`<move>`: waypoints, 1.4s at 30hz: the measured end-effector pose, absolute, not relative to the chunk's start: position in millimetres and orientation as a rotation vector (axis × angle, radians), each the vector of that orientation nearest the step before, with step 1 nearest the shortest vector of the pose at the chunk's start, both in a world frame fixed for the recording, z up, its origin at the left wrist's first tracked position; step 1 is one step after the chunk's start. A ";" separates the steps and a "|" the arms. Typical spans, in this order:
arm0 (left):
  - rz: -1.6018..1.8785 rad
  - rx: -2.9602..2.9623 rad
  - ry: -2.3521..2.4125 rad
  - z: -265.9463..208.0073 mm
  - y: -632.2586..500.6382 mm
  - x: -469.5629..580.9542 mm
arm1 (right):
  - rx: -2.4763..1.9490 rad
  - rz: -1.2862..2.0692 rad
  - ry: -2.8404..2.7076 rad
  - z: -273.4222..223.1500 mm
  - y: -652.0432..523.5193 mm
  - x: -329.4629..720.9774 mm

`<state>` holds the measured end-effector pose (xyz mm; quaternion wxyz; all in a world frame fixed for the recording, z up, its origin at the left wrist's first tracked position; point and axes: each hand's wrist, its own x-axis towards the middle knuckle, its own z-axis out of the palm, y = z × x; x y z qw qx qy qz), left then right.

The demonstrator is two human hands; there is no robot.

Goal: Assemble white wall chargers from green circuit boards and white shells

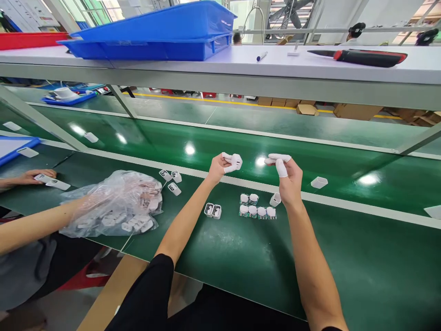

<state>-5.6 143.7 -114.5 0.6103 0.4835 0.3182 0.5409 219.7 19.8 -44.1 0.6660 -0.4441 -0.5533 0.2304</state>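
My left hand (220,166) pinches a small white plastic housing (236,161) with dark slots in its face, held above the table. To its right, my right hand (287,172) is raised with white-covered fingertips pressed together; whatever lies between them, if anything, cannot be made out. Beneath my hands are two rows of small green circuit boards (257,212) topped with white rounded parts. A white shell (275,199) stands beside these boards, close to my right wrist. Two open white housings (212,211) with dark insides sit side by side near my left forearm.
A clear plastic bag (113,202) of white parts lies left, with another person's arm (44,223) across it. Loose housings (173,188) are beside it. White pieces rest on the green belt (193,142). Overhead, a shelf (275,69) carries blue trays (148,46) and a black-red tool (372,57).
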 end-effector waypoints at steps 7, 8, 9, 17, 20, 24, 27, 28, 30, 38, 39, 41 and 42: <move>1.317 0.975 0.874 -154.3 175.3 -33.0 | -0.999 0.550 -1.237 -48.5 23.6 220.0; 1.320 0.962 0.883 -157.5 177.1 -35.3 | -0.998 0.556 -1.235 -49.1 24.0 219.9; 1.322 0.952 0.891 -160.3 178.6 -37.4 | -1.000 0.559 -1.236 -49.6 24.2 219.8; 1.332 0.963 0.950 -181.0 189.4 -47.2 | -1.007 0.559 -1.259 -50.4 23.6 219.0; 1.319 1.040 1.019 -185.6 194.4 -49.1 | -1.011 0.552 -1.275 -50.0 23.2 219.4; 1.351 1.209 1.232 -186.8 201.2 -60.2 | -1.028 0.539 -1.288 -49.8 22.7 219.9; 1.413 1.382 1.427 -186.0 203.7 -74.5 | -1.034 0.534 -1.295 -49.7 22.6 220.0; 1.424 1.444 1.476 -185.9 203.9 -79.0 | -1.035 0.534 -1.296 -49.7 22.6 220.1; 1.417 1.565 1.539 -186.4 203.8 -85.8 | -1.040 0.531 -1.295 -50.1 22.9 220.1; 1.373 1.836 1.597 -169.1 195.7 -88.4 | -1.052 0.521 -1.306 -51.6 23.1 219.2; 1.404 1.831 1.618 -160.8 192.9 -91.3 | -1.047 0.510 -1.307 -50.4 22.1 218.9; 1.500 1.797 1.680 -141.9 184.1 -104.1 | -1.058 0.481 -1.297 -46.9 19.3 218.7; 1.584 1.768 1.713 -133.0 177.4 -114.1 | -1.073 0.465 -1.286 -45.1 17.8 218.7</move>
